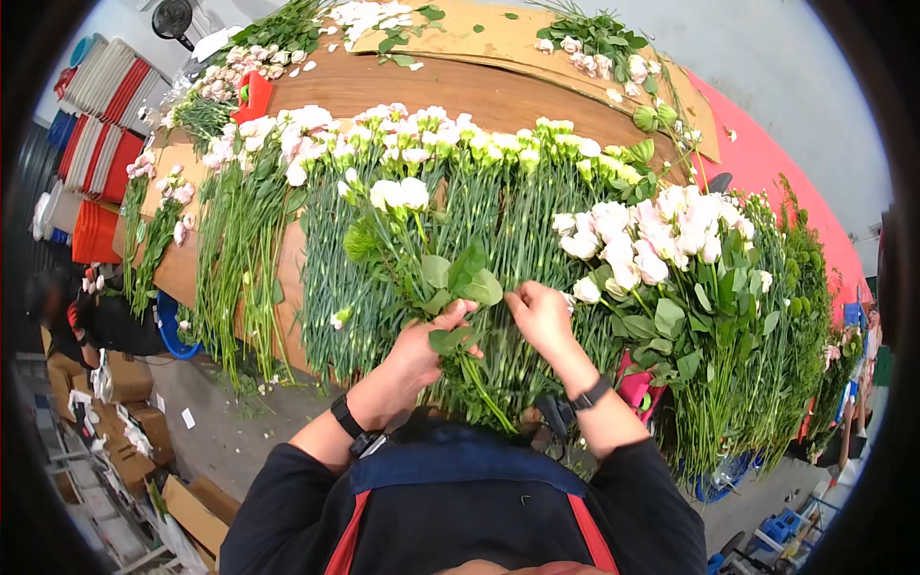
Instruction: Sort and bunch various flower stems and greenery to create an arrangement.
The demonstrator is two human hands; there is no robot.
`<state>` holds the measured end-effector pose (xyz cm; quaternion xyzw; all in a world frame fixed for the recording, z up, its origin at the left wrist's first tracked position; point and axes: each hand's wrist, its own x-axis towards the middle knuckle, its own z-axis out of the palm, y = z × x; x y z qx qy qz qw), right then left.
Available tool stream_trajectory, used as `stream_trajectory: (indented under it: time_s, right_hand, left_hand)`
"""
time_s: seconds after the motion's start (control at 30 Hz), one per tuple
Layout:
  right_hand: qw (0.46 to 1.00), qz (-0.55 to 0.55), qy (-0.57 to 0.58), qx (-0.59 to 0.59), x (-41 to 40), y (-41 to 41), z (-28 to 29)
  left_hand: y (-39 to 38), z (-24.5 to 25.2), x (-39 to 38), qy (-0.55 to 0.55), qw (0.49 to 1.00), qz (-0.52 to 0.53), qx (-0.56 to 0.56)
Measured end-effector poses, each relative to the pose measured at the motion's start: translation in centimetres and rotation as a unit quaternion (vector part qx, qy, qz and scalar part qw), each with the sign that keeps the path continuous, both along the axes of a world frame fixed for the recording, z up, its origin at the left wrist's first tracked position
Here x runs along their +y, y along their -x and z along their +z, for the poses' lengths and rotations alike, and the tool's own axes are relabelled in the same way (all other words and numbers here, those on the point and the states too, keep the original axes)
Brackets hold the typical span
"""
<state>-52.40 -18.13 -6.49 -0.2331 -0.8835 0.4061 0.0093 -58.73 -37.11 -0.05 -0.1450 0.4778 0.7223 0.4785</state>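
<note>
My left hand (420, 352) is closed around a small mixed bunch (431, 284) with broad rose leaves, white blooms (399, 194) at its top and a fuzzy green ball-shaped flower (361, 241) on its left side. Its cut stems (489, 399) stick out below the hand towards my body. Just right of the bunch's leaves, my right hand (543, 320) has its fingers drawn together; whether anything thin is between them is hidden. Under both hands lies a wide row of pale carnations (532, 208), blooms pointing away from me and stems towards me.
Pale pink roses (654, 237) are heaped to the right, beside green filler foliage (794, 273). More roses (259, 165) lie left. An orange-red tape dispenser (251, 99) and cardboard sheets (489, 36) are farther back. Another person (93, 309) is at the left edge.
</note>
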Motion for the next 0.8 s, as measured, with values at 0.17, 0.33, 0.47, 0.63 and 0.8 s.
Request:
stream_trajectory:
  time_s: [0.17,0.33,0.47,0.63,0.8]
  right_hand:
    - [0.992,0.085,0.030,0.091,-0.8,-1.6,4.7]
    - [0.960,0.275,-0.016,0.048,-2.5,1.3,7.9]
    - [0.902,0.414,-0.104,-0.070,4.6,6.0,10.3]
    - [0.962,0.176,-0.197,-0.064,27.7,17.9,9.5]
    - [0.942,-0.071,-0.295,-0.142,44.8,19.3,0.7]
  left_hand:
    - [2.7,0.6,1.6,-0.002,0.999,0.032,0.022]
    - [4.2,0.6,1.0,-0.043,0.994,-0.023,0.099]
    - [5.1,0.8,-0.1,-0.045,0.993,0.051,0.096]
    - [6.2,0.8,-1.5,0.019,0.994,0.098,0.049]
    - [6.5,-0.2,-4.0,0.019,0.992,0.125,0.024]
